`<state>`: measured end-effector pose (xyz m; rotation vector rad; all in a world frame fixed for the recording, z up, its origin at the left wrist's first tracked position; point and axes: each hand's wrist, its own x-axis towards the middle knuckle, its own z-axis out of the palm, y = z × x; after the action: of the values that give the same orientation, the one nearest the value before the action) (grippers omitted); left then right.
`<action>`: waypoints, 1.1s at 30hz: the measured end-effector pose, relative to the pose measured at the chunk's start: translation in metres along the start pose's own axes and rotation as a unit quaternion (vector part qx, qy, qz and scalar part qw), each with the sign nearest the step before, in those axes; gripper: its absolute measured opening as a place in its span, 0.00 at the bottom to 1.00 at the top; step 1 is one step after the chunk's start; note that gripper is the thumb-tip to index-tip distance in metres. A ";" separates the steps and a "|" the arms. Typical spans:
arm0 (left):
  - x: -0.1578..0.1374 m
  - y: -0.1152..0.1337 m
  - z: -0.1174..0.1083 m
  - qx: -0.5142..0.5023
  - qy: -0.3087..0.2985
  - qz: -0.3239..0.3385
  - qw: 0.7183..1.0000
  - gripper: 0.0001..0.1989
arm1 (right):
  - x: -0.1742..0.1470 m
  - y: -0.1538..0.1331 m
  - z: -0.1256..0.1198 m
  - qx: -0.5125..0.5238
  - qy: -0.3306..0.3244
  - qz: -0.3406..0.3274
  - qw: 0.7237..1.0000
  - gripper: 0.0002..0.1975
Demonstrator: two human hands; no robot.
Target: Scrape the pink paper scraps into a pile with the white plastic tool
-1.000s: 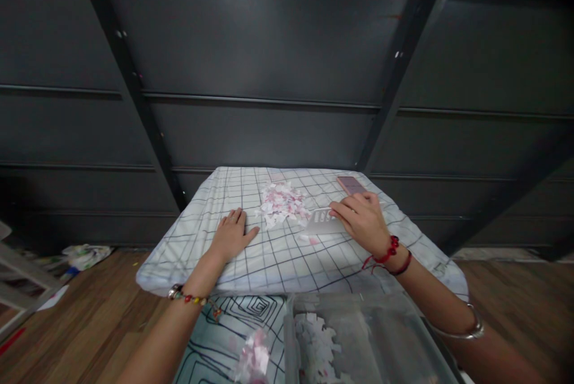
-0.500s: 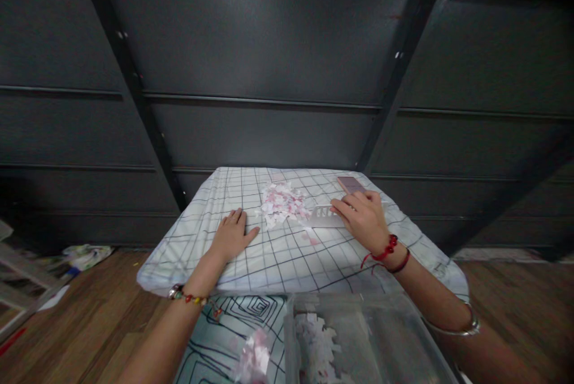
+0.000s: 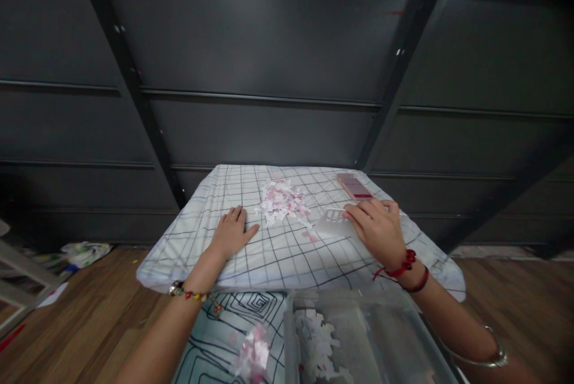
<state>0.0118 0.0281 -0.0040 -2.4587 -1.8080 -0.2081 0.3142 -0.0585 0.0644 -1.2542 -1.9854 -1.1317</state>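
Observation:
My left hand [image 3: 231, 232] lies flat on the white checked cloth [image 3: 264, 258], fingers spread, just left of a pile of small white and pink paper scraps [image 3: 283, 201]. In my right hand [image 3: 375, 229], the fingers close on one end of a flat whitish scraper-like piece with slots [image 3: 332, 224]. That piece stands tilted on the cloth, to the right of the pile and apart from most of it. A few scraps [image 3: 310, 234] lie loose near its left edge. Just beyond the right hand rests a pink phone [image 3: 354, 186] with its screen showing.
In front of me stands a clear plastic bin [image 3: 290, 336] with white paper pieces [image 3: 318, 339] inside. A bag of pink and white scraps [image 3: 253, 355] lies on the patterned teal cloth [image 3: 210, 339]. A dark panelled wall [image 3: 264, 43] rises behind the table.
My right hand has moved right with the slotted piece, away from the pile, and more of the phone shows. The phone's screen has lit up. My left hand has stayed in place.

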 end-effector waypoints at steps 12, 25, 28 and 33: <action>-0.001 0.001 -0.002 0.012 0.011 -0.001 1.000 0.30 | 0.003 -0.030 -0.007 -0.039 -0.014 0.062 0.997 0.10; -0.002 0.000 -0.002 -0.016 -0.011 -0.008 1.000 0.30 | 0.021 -0.062 -0.026 -0.007 0.009 0.010 1.000 0.09; -0.002 0.000 -0.002 -0.015 -0.009 -0.005 1.000 0.30 | 0.014 -0.052 -0.028 -0.053 -0.007 0.024 0.998 0.09; -0.002 -0.001 -0.002 -0.016 -0.010 -0.001 1.000 0.31 | 0.006 -0.057 -0.035 -0.096 -0.045 0.033 0.994 0.10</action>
<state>0.0104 0.0260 -0.0023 -2.4886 -1.8302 -0.2160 0.2600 -0.0984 0.0662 -1.4803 -1.9204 -1.2787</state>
